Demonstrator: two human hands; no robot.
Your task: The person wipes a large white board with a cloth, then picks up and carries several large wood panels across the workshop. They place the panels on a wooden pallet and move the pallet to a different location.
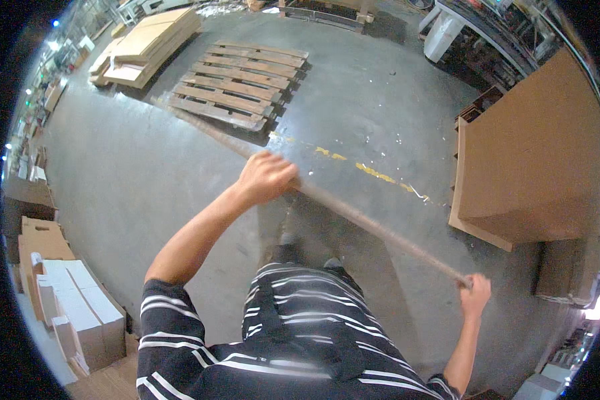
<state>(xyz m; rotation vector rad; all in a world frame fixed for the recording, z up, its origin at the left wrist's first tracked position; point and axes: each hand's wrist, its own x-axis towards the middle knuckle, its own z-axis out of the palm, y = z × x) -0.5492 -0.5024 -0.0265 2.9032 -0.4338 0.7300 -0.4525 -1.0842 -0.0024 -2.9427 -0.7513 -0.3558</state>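
A long wooden pole [380,230] runs slantwise across the middle of the view, from the far left down to the near right. My left hand [268,177] is wrapped around it near its middle, with the arm bent. Farther right and lower, my right hand [475,293] grips the pole's near end. The far end reaches the floor area beside the wooden pallet [237,83]. It is blurred there, and I cannot make out what is on it, if anything.
Stacked boards [147,40] lie at the far left. A large brown cardboard box [540,153] stands on the right, with a machine [487,33] behind it. White-topped cartons [80,293] stand at the near left. A worn yellow line [373,172] and small white scraps mark the grey floor [353,87].
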